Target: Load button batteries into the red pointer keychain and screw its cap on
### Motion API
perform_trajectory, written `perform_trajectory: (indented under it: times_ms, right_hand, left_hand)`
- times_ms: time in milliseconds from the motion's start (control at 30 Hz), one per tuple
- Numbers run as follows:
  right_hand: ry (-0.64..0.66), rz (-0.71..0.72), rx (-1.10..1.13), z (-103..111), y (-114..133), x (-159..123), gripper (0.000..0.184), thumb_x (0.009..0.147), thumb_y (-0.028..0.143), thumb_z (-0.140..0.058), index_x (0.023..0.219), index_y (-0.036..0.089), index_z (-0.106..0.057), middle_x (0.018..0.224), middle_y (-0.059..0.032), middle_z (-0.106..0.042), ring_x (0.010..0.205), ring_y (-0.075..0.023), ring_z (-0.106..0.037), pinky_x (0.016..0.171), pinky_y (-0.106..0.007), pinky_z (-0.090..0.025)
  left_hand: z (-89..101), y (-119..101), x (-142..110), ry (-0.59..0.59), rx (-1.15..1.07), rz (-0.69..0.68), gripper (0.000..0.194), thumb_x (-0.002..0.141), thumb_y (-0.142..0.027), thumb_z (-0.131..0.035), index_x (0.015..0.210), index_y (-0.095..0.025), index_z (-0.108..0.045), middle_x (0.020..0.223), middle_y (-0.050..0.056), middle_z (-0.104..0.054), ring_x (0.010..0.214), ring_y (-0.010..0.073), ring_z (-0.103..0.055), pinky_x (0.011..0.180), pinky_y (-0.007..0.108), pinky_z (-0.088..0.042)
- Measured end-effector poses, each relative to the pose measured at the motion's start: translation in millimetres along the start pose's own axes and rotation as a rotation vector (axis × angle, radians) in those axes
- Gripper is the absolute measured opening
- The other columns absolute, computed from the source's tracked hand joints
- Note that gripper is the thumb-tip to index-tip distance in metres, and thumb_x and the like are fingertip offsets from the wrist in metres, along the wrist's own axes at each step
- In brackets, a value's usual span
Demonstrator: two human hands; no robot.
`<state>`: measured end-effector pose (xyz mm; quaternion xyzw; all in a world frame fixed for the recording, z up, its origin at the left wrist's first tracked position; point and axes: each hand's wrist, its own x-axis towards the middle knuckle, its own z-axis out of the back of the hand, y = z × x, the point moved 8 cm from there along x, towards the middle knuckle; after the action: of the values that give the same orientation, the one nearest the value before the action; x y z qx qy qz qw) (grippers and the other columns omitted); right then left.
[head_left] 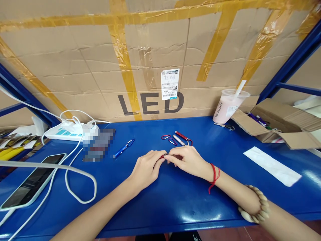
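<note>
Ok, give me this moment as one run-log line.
left hand: pinching small red item | right hand: pinching its other end | nearby: blue tube, red tube, two red clips

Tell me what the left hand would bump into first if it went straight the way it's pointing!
Probably the right hand. The left hand points forward and rightward, toward those fingertips, which look very close, at the same small red piece. Depth is hard to judge, though.

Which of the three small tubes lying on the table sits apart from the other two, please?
The blue tube, nearer the left hand; the red tube and the silver tube lie side by side, just beyond the right hand.
</note>
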<state>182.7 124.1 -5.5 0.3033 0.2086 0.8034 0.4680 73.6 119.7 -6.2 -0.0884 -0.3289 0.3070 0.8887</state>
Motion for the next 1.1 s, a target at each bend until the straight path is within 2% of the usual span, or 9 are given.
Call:
perform_trajectory:
  times_ms: [133,233,367,467,600,700,900,1100]
  right_hand:
    - [-0.203,0.07,-0.047,15,0,-1,0.027,0.079,0.046,-0.062,0.079,0.019,-0.066,0.07,0.0014,-0.06,0.051,-0.0053,-0.049,0.051,-0.018,-0.037]
    - [-0.269,0.153,-0.023,20,4,-3,0.025,0.079,0.043,-0.062,0.089,0.02,-0.066,0.08,-0.0006,-0.061,0.051,-0.0047,-0.049,0.053,-0.018,-0.04]
    - [-0.318,0.276,-0.062,25,14,-6,0.016,0.082,0.034,-0.062,0.084,0.021,-0.07,0.083,-0.0014,-0.061,0.065,-0.0075,-0.056,0.062,-0.02,-0.044]
    - [-0.306,0.302,-0.042,26,17,-5,0.014,0.079,0.032,-0.064,0.08,0.02,-0.072,0.079,-0.0014,-0.061,0.067,-0.0084,-0.056,0.065,-0.021,-0.045]
    - [-0.247,0.252,0.12,26,12,-1,0.014,0.076,0.03,-0.067,0.079,0.017,-0.072,0.074,-0.0024,-0.061,0.06,-0.0081,-0.054,0.055,-0.02,-0.044]
    - [-0.24,0.241,0.157,26,11,-1,0.015,0.075,0.031,-0.068,0.078,0.018,-0.073,0.073,-0.0025,-0.06,0.058,-0.008,-0.052,0.051,-0.02,-0.042]
    - [-0.203,0.164,0.229,20,3,1,0.013,0.075,0.03,-0.069,0.075,0.018,-0.072,0.073,-0.0013,-0.059,0.05,-0.0051,-0.05,0.047,-0.019,-0.042]
    - [-0.18,0.141,0.304,14,0,0,0.012,0.075,0.029,-0.068,0.075,0.017,-0.071,0.074,-0.0009,-0.058,0.046,-0.0036,-0.05,0.047,-0.018,-0.044]
  left_hand:
    - [3.2,3,0,-0.041,-0.007,0.05,0.021,0.092,-0.021,-0.038,0.1,-0.018,-0.057,0.091,0.003,-0.066,0.076,0.0136,-0.061,0.067,0.022,-0.046]
    - [3.2,5,0,-0.034,-0.021,0.079,0.02,0.092,-0.021,-0.038,0.101,-0.018,-0.056,0.083,0.002,-0.065,0.07,0.0126,-0.06,0.064,0.021,-0.045]
    - [0.7,6,1,-0.001,-0.033,0.079,0.021,0.092,-0.019,-0.037,0.101,-0.016,-0.056,0.075,0.001,-0.062,0.064,0.0117,-0.058,0.062,0.02,-0.043]
    - [-1.2,4,1,0.019,-0.048,0.067,0.02,0.093,-0.019,-0.037,0.1,-0.016,-0.055,0.073,0.001,-0.061,0.061,0.0109,-0.056,0.06,0.02,-0.042]
    - [0.4,1,-1,0.002,-0.06,0.033,0.018,0.092,-0.017,-0.038,0.098,-0.016,-0.055,0.079,0.001,-0.062,0.065,0.0112,-0.056,0.061,0.02,-0.041]
    - [1.8,-1,-2,-0.008,-0.065,0.014,0.018,0.093,-0.017,-0.037,0.096,-0.017,-0.054,0.081,0.001,-0.062,0.069,0.0118,-0.057,0.064,0.021,-0.041]
    - [-3.9,5,-3,0.091,-0.169,0.097,0.016,0.093,-0.02,-0.036,0.092,-0.017,-0.052,0.079,0.0,-0.061,0.065,0.0103,-0.055,0.061,0.02,-0.042]
    - [-6.1,6,-3,0.134,-0.201,0.1,0.014,0.092,-0.02,-0.038,0.092,-0.017,-0.051,0.077,0.0,-0.06,0.064,0.0104,-0.055,0.062,0.02,-0.042]
